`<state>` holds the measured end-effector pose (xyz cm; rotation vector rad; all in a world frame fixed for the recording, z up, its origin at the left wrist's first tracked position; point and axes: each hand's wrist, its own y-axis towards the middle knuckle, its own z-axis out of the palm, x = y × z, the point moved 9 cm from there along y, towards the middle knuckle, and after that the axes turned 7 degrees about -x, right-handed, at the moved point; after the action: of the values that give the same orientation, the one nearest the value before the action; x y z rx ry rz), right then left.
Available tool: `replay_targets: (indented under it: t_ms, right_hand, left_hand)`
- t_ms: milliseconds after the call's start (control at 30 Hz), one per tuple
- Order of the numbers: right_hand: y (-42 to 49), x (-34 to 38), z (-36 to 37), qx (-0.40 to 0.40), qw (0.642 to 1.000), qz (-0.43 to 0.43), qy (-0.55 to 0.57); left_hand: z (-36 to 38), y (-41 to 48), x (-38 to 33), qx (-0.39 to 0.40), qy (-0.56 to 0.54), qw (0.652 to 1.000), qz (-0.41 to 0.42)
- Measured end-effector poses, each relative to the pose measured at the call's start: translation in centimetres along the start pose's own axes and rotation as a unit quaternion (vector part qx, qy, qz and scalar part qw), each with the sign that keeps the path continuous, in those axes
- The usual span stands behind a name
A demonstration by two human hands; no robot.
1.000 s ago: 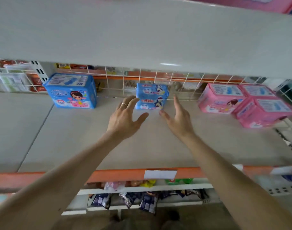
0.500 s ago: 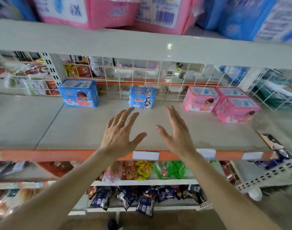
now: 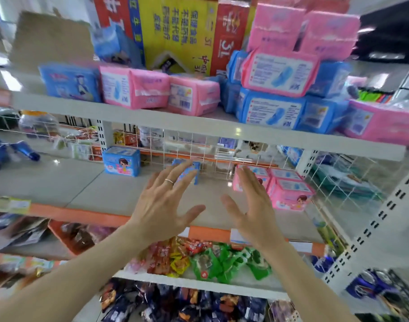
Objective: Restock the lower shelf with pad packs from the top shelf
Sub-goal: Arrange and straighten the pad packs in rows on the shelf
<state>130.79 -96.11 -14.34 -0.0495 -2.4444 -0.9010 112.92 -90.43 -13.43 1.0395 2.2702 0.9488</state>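
The top shelf (image 3: 152, 118) carries several pink pad packs (image 3: 133, 88) and blue pad packs (image 3: 270, 110), stacked highest at the right. On the lower shelf (image 3: 59, 184) stand a blue pack (image 3: 121, 163) at the left, a small blue pack (image 3: 192, 171) half hidden behind my fingers, and pink packs (image 3: 289, 194) at the right. My left hand (image 3: 162, 203), with a ring, and my right hand (image 3: 252, 205) hover side by side above the lower shelf's front. Both have spread fingers and hold nothing.
A wire grid (image 3: 222, 149) backs the lower shelf. Cardboard boxes (image 3: 182, 31) stand behind the top packs. Snack bags (image 3: 198, 259) fill the shelves below the orange price rail (image 3: 82, 216). A perforated upright (image 3: 370, 228) and a wire side panel bound the right side.
Both hands have drawn back from the small blue pack toward the shelf's front edge, still empty. The view has tilted up, bringing the stocked top shelf into sight.
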Motion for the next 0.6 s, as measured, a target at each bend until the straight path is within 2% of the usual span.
replay_targets:
  t_ms: [167, 233, 433, 600]
  right_hand:
    - [1.6, 5.0, -4.8, -0.056, 0.988, -0.128, -0.066]
    - [2.4, 6.9, -6.3, -0.071, 0.982, -0.16, -0.065]
    - [7.1, 9.2, -9.2, -0.124, 0.976, -0.168, -0.068]
    - [11.1, 11.2, -8.5, -0.108, 0.978, -0.164, -0.068]
  left_hand:
    - [-6.6, 3.5, -2.9, -0.103, -0.022, 0.993, 0.049]
    - [-8.1, 4.9, -3.5, -0.118, -0.016, 0.991, 0.06]
    - [-10.2, 9.1, -2.4, -0.124, 0.027, 0.99, 0.062]
    - [-12.0, 11.6, 0.5, -0.135, 0.055, 0.987, 0.075]
